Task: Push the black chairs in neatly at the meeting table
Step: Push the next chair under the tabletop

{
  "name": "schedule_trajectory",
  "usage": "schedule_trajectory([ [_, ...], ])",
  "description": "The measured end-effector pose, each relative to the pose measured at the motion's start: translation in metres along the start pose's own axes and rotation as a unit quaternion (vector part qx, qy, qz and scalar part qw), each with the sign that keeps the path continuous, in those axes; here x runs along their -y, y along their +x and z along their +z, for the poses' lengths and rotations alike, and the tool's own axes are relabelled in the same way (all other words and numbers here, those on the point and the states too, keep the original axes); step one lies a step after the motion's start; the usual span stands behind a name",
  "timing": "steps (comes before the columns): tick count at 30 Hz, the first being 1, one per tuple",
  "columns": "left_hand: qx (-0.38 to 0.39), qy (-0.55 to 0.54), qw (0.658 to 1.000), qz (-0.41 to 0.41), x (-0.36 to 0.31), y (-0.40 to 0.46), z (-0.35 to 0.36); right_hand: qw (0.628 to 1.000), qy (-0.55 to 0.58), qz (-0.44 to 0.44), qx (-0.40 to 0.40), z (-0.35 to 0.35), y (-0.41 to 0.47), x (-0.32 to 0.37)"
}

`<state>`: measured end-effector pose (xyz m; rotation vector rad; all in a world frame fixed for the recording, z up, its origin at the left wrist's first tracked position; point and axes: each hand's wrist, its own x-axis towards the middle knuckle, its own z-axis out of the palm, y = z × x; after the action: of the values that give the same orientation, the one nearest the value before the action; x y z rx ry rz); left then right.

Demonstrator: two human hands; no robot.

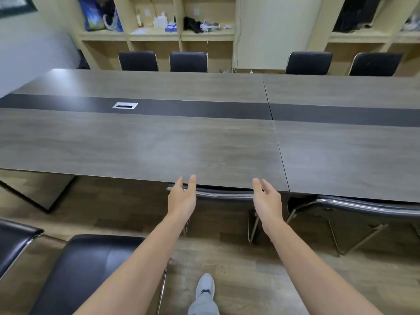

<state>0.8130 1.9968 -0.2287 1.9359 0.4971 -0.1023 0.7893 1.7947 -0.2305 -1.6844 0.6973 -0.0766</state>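
Observation:
A long grey meeting table (159, 144) with a dark centre strip fills the view. Straight ahead a black chair (223, 193) with a chrome frame is tucked under the near edge; only its backrest top shows. My left hand (183, 196) hovers at the backrest's left end and my right hand (267, 198) at its right end, both with straight fingers and holding nothing. Another black chair (368, 206) is tucked in to the right. A black chair (91, 269) stands out from the table at lower left, under my left forearm. Part of a further black chair (13, 242) shows at the left edge.
Several black chairs (188, 62) line the table's far side, in front of beige shelves (156, 35) with bags and clutter. A cable port (125, 105) sits in the table's centre strip. My foot in a grey shoe (205, 286) stands on the wood floor.

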Motion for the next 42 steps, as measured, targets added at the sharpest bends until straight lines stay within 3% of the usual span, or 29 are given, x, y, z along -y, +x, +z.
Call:
schedule_trajectory([
  [8, 0.047, 0.065, 0.987, 0.138, -0.023, -0.046, -0.040, 0.975, -0.131, -0.174, 0.041, -0.009, -0.053, 0.028],
  [17, 0.046, 0.108, 0.966, 0.232, -0.041, -0.079, -0.112, 0.943, -0.158, -0.287, 0.059, 0.016, -0.112, 0.077],
  [31, -0.006, 0.088, 0.974, 0.211, 0.055, -0.128, -0.318, 0.935, -0.162, -0.298, 0.104, 0.155, -0.288, 0.058],
  [42, -0.050, 0.020, 0.993, 0.108, 0.161, -0.163, -0.435, 0.945, -0.128, -0.241, 0.181, 0.250, -0.397, 0.018],
])
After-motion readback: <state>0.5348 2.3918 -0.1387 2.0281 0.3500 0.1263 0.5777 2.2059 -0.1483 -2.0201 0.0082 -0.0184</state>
